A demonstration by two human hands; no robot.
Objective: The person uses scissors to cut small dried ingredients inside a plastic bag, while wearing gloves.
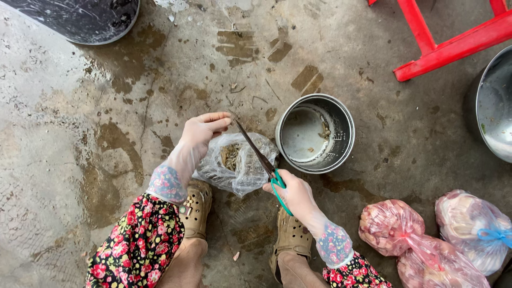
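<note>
My left hand (200, 133), in a thin clear glove, hovers over a clear plastic bag (237, 165) lying on the wet concrete; small brownish pieces show inside the bag. The fingers are pinched near the tip of the scissors; I cannot tell if something small is between them. My right hand (296, 197), also gloved, grips green-handled scissors (261, 157) whose dark blades point up and left toward the left fingertips. Right of the bag stands a round metal pot (314, 133) with a few scraps inside.
Three knotted pink and clear bags (392, 226) of pale food lie at the lower right. A red plastic stool (453, 42) and a large metal bowl (496, 106) are at the right, a dark tub (80, 18) at top left. My tan clogs (194, 210) rest below.
</note>
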